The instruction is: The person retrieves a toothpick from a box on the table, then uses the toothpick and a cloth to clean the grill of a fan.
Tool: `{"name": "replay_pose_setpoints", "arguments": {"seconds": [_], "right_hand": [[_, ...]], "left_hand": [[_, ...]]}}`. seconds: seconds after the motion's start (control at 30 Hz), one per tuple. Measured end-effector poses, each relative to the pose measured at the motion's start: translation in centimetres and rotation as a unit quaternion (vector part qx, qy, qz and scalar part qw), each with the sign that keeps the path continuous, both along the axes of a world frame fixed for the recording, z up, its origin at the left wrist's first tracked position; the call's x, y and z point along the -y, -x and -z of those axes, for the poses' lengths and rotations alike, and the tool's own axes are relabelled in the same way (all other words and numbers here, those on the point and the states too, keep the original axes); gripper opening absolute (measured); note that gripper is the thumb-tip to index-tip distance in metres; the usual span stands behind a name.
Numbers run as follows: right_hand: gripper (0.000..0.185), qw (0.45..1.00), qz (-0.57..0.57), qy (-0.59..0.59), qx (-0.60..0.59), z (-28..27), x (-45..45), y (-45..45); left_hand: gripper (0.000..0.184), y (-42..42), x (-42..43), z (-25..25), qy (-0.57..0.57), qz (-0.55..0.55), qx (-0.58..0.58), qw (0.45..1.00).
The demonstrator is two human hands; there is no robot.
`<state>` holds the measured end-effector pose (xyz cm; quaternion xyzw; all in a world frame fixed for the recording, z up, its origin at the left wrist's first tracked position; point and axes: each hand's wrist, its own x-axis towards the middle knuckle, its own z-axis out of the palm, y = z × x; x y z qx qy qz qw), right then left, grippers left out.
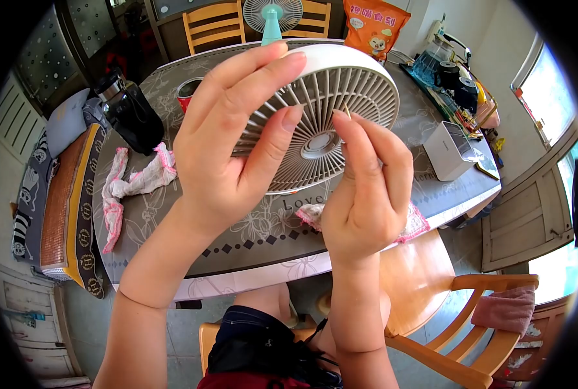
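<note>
A round white fan grille (319,144) with a deep rim and radiating slats is held up, tilted, above the table. My left hand (221,139) grips its upper left side, fingers over the rim and thumb against the slats. In front of the slats, my right hand (370,194) pinches a thin toothpick (347,111) between thumb and index finger, its tip pointing up toward the grille. Whether the tip touches a slat I cannot tell. A white cloth with pink edging (413,225) lies partly hidden behind my right wrist.
On the patterned tabletop (237,249) are another pink-edged cloth (140,181), a black thermos jug (130,113), a red can (186,94) and a white box (449,150). Behind stand a teal fan (272,26) and an orange bag (374,26). A wooden chair (418,279) is at right.
</note>
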<state>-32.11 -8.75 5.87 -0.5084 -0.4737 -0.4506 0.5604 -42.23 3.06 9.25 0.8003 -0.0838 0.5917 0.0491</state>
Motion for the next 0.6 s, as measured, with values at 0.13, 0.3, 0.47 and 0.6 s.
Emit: {"name": "replay_pose_setpoints", "arguments": {"seconds": [0.13,0.3,0.47,0.6], "right_hand": [[0.032,1.0,0.004,-0.004,0.004,-0.12,0.12,0.17],[0.033,1.0,-0.019,-0.002,-0.012,0.11,0.6,0.26],[0.032,0.998,-0.058,0.02,-0.035,0.01,0.76,0.18],[0.031,0.998,-0.059,0.029,-0.024,0.04,0.53,-0.05]], "left_hand": [[0.038,-0.1,-0.09,0.01,-0.003,0.001,0.005,1.0],[0.037,-0.18,-0.25,-0.05,0.002,-0.006,0.01,1.0],[0.035,-0.47,-0.14,-0.22,-0.012,-0.003,0.047,0.999],[0.038,-0.09,-0.12,0.07,0.006,0.004,0.011,1.0]]}}
